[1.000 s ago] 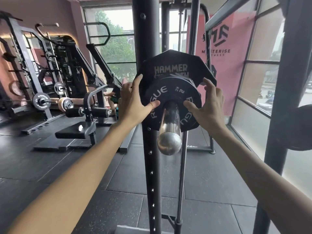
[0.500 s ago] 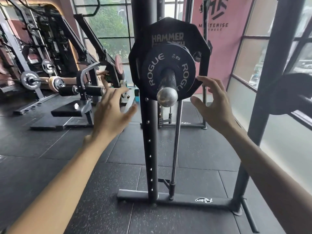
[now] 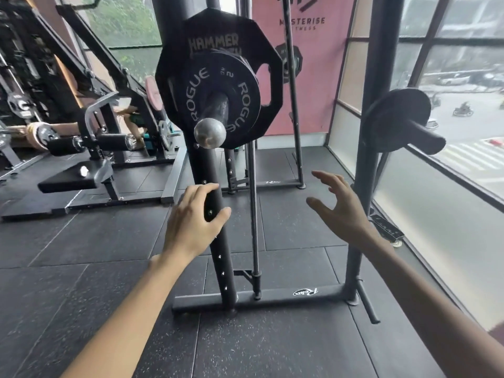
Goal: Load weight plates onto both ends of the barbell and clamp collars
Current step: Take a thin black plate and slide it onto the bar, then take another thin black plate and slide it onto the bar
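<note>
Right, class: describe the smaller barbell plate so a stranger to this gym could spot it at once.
Find the black rack upright mid-view, where the barbell's silver end points at the camera. Two black plates sit on that end; take the front plate. It is round, smaller and reads ROGUE in white, while the plate behind is many-sided and reads HAMMER.

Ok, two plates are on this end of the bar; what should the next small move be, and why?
Probably fetch a collar and clamp it against the small plate: the bar end is bare beyond it, and the left hand and right hand hang below, off the plate.
</note>
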